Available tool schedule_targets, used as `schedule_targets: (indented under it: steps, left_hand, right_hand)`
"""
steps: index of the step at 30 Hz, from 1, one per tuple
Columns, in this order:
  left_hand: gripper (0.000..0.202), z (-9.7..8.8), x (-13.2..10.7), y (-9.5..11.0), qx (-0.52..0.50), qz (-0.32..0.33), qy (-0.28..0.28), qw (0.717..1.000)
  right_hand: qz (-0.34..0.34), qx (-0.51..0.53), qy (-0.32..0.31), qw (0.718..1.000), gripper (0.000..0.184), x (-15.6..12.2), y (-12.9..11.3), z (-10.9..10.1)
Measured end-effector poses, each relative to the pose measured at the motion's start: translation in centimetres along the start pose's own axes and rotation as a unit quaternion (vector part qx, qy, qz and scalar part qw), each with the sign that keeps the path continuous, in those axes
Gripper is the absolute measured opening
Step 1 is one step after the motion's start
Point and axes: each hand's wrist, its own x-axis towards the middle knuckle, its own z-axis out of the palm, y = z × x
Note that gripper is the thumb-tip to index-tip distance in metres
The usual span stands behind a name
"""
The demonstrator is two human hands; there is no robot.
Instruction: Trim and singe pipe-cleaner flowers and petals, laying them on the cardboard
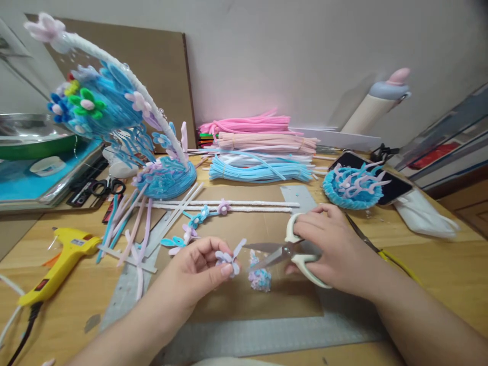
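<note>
Between the thumb and fingers of my left hand (206, 264) is a small pale lilac pipe-cleaner flower (227, 260), one piece of it sticking up to the right. My right hand (324, 249) grips the white handles of a pair of scissors (284, 250). Their blades stand apart and point left toward the flower, close to its upright piece. Below the blades, a small heap of blue and lilac clippings (260, 278) lies on the brown cardboard (290, 305). Behind my left hand rests a string of blue and lilac pipe-cleaner flowers (198, 219).
A yellow glue gun (63, 259) and loose pipe cleaners lie at left. A tall blue jellyfish-like decoration (102, 112) stands behind them. Bundled pipe cleaners (263, 168) line the wall. Yellow-handled pliers (392, 259), a phone (392, 185) and a blue round piece (353, 188) are at right.
</note>
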Motion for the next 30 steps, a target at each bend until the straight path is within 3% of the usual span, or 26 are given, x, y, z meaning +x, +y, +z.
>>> schedule_targets:
  steps: [5, 9, 12, 17, 24, 30]
  left_hand:
    - [0.023, -0.5, -1.0, -0.1, 0.068, 0.032, -0.010, 0.997]
    - [0.010, -0.8, -2.1, -0.5, 0.256, 0.119, -0.036, 0.959]
    - [0.007, -1.0, -2.5, -0.5, 0.299, 0.149, -0.034, 0.942]
    - [0.006, -0.9, -2.1, 0.5, 0.212, 0.166, -0.044, 0.962]
    - [0.012, -1.4, -2.2, 0.1, 0.098, 0.034, -0.051, 0.993]
    - [0.013, -1.5, -2.1, -0.1, 0.060, 0.031, -0.061, 0.996]
  right_hand:
    - [-0.025, -0.004, 0.002, 1.000, 0.032, 0.1, -0.3, 0.0]
    - [-0.028, 0.008, -0.022, 0.999, 0.037, 0.1, -0.6, 0.3]
    - [-0.037, 0.022, -0.036, 0.998, 0.036, -0.1, -0.7, 0.3]
    - [-0.044, 0.032, -0.039, 0.998, 0.031, -0.4, -0.4, 0.1]
    - [-0.054, 0.022, -0.022, 0.998, 0.028, -0.3, -0.5, 0.0]
    - [-0.063, -0.005, -0.007, 0.998, 0.023, -0.2, -0.6, -0.2]
